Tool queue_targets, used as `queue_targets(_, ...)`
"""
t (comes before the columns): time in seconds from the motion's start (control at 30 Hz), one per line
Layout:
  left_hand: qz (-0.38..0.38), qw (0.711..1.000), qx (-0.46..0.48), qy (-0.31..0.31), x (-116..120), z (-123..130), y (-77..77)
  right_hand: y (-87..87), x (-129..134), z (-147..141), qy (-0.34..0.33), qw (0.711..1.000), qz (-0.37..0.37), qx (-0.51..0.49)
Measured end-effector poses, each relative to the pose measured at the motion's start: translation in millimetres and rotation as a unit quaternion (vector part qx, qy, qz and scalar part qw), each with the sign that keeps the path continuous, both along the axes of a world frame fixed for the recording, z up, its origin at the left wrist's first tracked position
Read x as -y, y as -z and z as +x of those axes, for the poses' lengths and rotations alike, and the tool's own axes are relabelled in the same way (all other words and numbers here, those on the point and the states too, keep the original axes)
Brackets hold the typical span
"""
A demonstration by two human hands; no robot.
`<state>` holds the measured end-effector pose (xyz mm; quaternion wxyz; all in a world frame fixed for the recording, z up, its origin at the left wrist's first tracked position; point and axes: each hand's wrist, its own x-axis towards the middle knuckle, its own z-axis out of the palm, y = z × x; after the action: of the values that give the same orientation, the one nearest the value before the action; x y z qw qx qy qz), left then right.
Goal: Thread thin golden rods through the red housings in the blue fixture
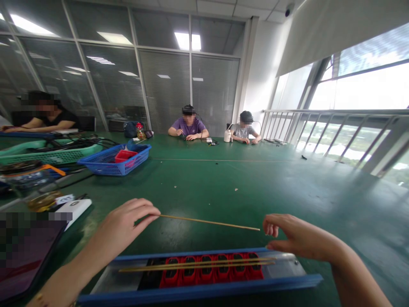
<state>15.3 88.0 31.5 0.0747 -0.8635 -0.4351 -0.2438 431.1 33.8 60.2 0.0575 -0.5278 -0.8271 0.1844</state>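
My left hand [132, 219] pinches one end of a thin bamboo stick [209, 221], which stretches to the right above the green table. Just beyond its free end is my right hand [295, 234]; its fingers are curled but apart from the thumb, and nothing shows between them. Below both hands lies a long metal tray with blue edges [198, 295]. Along the middle of this tray runs a row of red holders [188, 277] with black parts inside. Several more bamboo sticks [140, 269] rest lengthwise across the holders.
A blue basket [113, 169] with a red box [125, 156] stands at the left, beside a green basket [86, 150] of cables. Nearer left are a white device [78, 209] and a dark screen [28, 260]. Several people sit along the table's far side.
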Motion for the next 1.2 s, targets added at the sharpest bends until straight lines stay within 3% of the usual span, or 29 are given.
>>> queue_targets(0.17, -0.128, 0.992, -0.007, -0.009, -18.9, 9.6, 25.4, 2.6, -0.3, -1.9, -0.042, 0.996, -0.073, 0.002)
queue_targets(0.3, -0.184, 0.983, -0.016, -0.019, -23.7, 13.0, 44.0, 11.8, -4.1, -3.3, -0.063, 0.991, -0.119, 0.02)
queue_targets(0.53, -0.258, 0.965, -0.04, -0.04, -29.0, 12.6, 68.2, 16.1, -3.9, -3.9, -0.079, 0.992, -0.083, 0.045)
queue_targets(0.7, -0.26, 0.964, -0.041, -0.036, -30.5, 12.5, 73.1, 9.1, -1.6, -11.6, -0.04, 0.999, -0.005, 0.035)
queue_targets(0.9, -0.258, 0.965, -0.028, -0.033, -29.4, 10.4, 74.6, -13.4, 4.1, -21.8, -0.11, 0.992, -0.008, -0.058)
queue_targets(1.07, -0.271, 0.962, -0.023, -0.037, -30.7, 11.0, 74.9, -28.4, 10.1, 0.6, -0.055, 0.993, 0.014, -0.103)
queue_targets(1.2, -0.281, 0.959, -0.019, -0.04, -30.2, 12.2, 73.2, -25.3, 7.0, 20.2, -0.008, 0.996, 0.0, -0.094)
